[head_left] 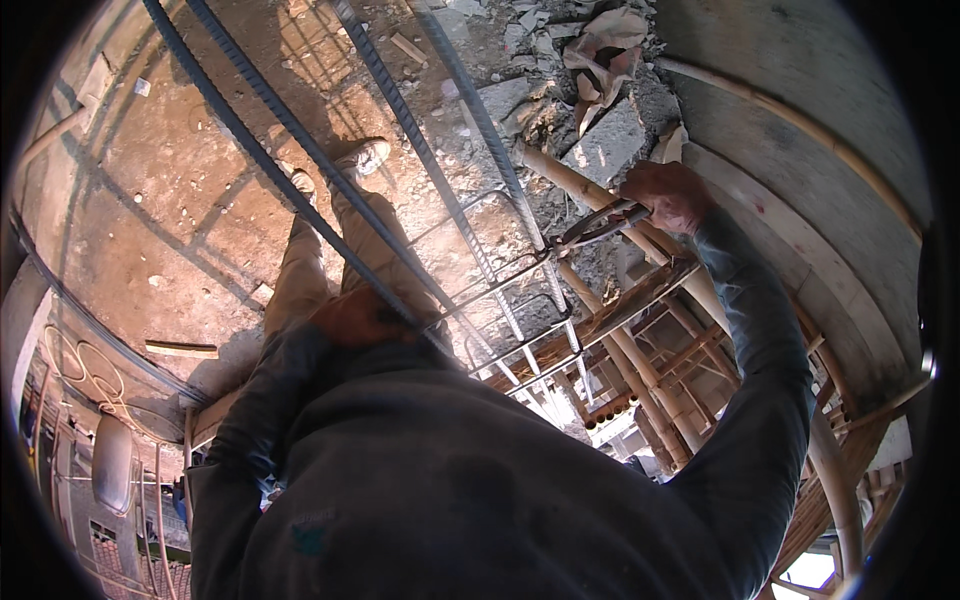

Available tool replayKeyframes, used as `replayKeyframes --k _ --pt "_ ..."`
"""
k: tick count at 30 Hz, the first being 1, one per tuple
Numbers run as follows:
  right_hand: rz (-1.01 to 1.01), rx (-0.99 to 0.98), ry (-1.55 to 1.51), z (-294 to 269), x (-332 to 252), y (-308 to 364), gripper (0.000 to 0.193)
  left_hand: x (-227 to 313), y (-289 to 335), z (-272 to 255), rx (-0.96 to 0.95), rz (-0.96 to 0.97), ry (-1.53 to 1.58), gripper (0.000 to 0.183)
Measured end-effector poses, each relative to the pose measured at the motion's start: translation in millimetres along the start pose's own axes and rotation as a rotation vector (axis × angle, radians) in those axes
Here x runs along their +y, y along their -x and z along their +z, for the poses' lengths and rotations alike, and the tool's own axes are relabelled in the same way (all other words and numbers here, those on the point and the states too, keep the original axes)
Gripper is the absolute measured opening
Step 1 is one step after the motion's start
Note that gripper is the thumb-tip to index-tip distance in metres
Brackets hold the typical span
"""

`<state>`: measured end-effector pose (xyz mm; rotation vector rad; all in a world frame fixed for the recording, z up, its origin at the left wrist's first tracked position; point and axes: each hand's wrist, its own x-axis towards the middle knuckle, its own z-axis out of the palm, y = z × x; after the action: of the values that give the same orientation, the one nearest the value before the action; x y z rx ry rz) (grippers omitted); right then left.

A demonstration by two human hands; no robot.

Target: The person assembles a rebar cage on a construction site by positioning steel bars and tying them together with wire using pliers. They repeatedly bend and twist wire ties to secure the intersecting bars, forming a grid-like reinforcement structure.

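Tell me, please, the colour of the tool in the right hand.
The tool in the right hand looks dark brownish-grey, best seen in the head view.

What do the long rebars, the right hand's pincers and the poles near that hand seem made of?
Rebars: likely steel, matte grey; regular ribs show.
Pincers: probably steel, dark and dull, judging by the slim handles.
Poles: seemingly bamboo, tan, rounded; plain wood is possible.

Sunlight throws striped shadows [180,250] across the floor [110,290]; edges bend into black.
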<state>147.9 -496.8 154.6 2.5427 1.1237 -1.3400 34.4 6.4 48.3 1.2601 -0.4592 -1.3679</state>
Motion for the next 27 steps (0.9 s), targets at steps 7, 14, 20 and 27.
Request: replayKeyframes --k 7,14,20,27 --pt "0.114 -0.312 -0.130 -71.5 -36.6 34.8 0.048 3.0 5.4 -5.4 -0.022 0.001 -0.106 0.031" --pt "0.175 -0.647 -0.354 -96.4 -30.3 2.0 0.031 1.5 5.9 -2.9 0.004 0.004 -0.026 0.035" --pt "0.306 -1.157 -0.788 -83.2 -10.5 -24.3 0.027 1.6 -0.2 -1.4 0.070 0.119 0.007 0.036" --pt "-0.008 -0.052 0.113 -98.3 -50.2 38.3 0.045 4.6 6.9 -3.8 0.047 0.089 -0.121 0.039"
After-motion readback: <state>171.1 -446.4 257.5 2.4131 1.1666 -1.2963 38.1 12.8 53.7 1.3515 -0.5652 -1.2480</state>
